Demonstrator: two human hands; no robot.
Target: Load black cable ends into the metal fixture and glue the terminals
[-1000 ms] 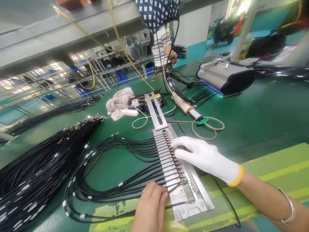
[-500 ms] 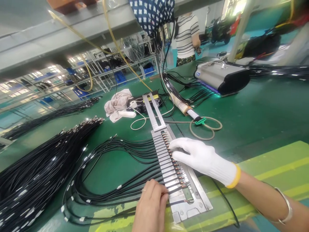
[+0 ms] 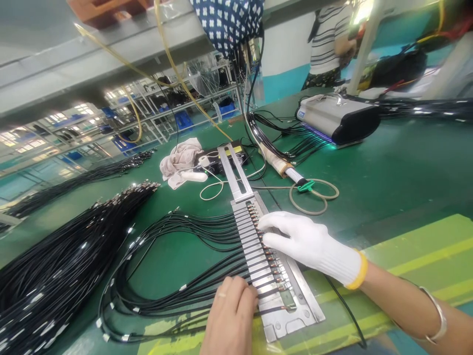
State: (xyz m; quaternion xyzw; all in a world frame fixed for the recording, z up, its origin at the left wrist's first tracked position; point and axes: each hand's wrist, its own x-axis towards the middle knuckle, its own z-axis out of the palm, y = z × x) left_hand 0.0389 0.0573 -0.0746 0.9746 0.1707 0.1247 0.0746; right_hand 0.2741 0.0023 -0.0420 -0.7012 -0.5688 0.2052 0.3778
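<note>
A long metal slotted fixture (image 3: 291, 301) lies on the green table, with several thin black cables (image 3: 192, 291) laid side by side in its slots, their copper tips pointing right. My right hand (image 3: 306, 244), in a white glove, rests flat on the fixture's upper half with its fingers stretched over the cable tips. My bare left hand (image 3: 231, 315) is at the fixture's lower left edge, fingers curled and pressing on the lowest cables where they enter the slots.
A big pile of black cables (image 3: 44, 276) lies at the left. Behind the fixture are a crumpled cloth (image 3: 181, 154), a small black box (image 3: 221, 159), a coiled hose with a green clip (image 3: 310, 190) and a grey lamp unit (image 3: 338, 118). A person in a striped shirt (image 3: 328, 39) stands at the back.
Both hands have stayed almost still on the fixture; the left hand's fingers shifted slightly on the lower cables. The person in the striped shirt at the back has walked to the right.
</note>
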